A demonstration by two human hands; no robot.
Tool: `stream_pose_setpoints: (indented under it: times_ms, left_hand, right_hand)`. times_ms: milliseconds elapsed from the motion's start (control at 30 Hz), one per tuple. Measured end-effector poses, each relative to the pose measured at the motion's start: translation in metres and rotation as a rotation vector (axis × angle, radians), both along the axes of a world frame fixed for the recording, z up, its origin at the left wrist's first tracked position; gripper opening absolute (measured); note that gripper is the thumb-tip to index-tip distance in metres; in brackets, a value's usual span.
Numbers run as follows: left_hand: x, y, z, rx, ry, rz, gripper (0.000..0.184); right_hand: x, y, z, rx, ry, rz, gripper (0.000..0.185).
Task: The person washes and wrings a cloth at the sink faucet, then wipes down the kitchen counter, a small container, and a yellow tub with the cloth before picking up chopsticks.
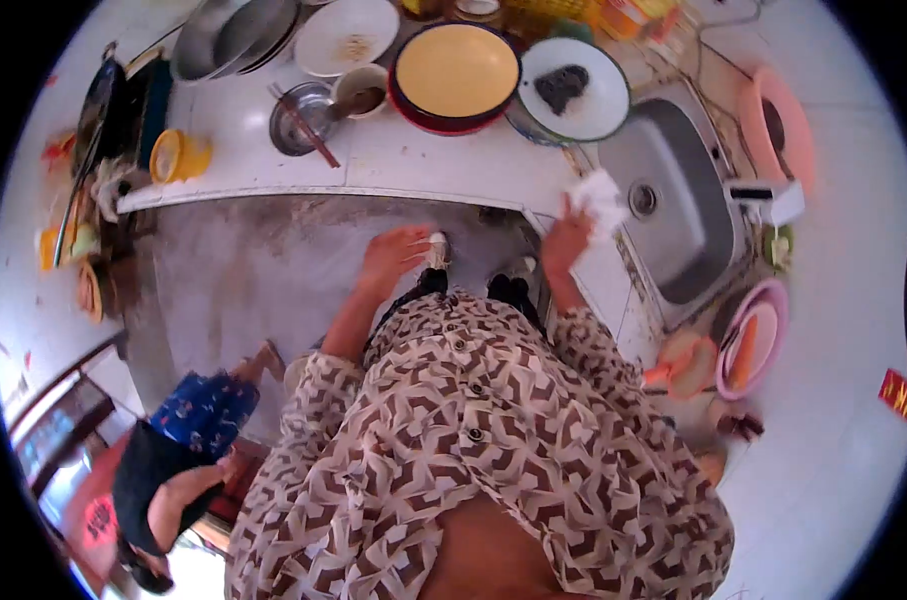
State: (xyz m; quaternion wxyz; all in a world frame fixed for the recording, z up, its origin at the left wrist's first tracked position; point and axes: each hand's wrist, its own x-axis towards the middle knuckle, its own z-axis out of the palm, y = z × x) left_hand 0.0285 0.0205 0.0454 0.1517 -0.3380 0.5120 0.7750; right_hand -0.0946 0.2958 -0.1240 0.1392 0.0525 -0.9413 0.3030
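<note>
My right hand point(565, 240) has its fingers closed on a white cloth point(600, 203), which could also be thick tissue. It hangs over the counter corner, beside the left rim of the steel sink point(663, 200). My left hand point(397, 260) is held in front of my body over the floor, fingers stretched out, with nothing in it. Closest ahead of it on the counter are a metal bowl point(291, 135) with chopsticks point(308, 128) across it and a small bowl point(345, 82) with something dark in it.
A yellow basin point(457, 70) and a white enamel basin point(598, 95) with a dark lump stand along the counter point(403, 165). A yellow cup point(179, 156) is near the left edge. Pink basins lie right of the sink. Another person point(173, 470) sits at lower left.
</note>
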Motion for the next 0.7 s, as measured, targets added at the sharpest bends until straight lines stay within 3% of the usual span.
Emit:
stream_pose_setpoints:
  times_ms: [233, 333, 467, 567, 633, 700]
  left_hand:
    - [-0.014, -0.021, 0.024, -0.118, -0.032, -0.084, 0.03]
    - [-0.025, -0.036, 0.017, -0.073, -0.028, -0.176, 0.032]
    - [-0.028, -0.057, 0.002, -0.05, 0.035, -0.246, 0.034]
    - [-0.04, -0.055, 0.004, -0.087, -0.046, -0.295, 0.033]
    - [-0.046, -0.054, 0.0, -0.077, -0.036, -0.342, 0.033]
    - [-0.054, -0.046, 0.008, -0.09, -0.036, -0.383, 0.033]
  right_hand:
    - [-0.03, -0.085, 0.085, 0.065, -0.032, 0.429, 0.063]
    - [-0.027, -0.021, 0.052, 0.264, 0.019, 0.414, 0.067]
    - [0.034, 0.088, 0.04, 0.16, -0.162, 0.009, 0.061]
    - [0.061, 0.103, 0.016, 0.089, -0.221, -0.306, 0.059]
    - [0.042, 0.044, 0.029, -0.041, -0.182, -0.458, 0.062]
    - [0.016, -0.016, 0.039, -0.067, -0.031, -0.269, 0.064]
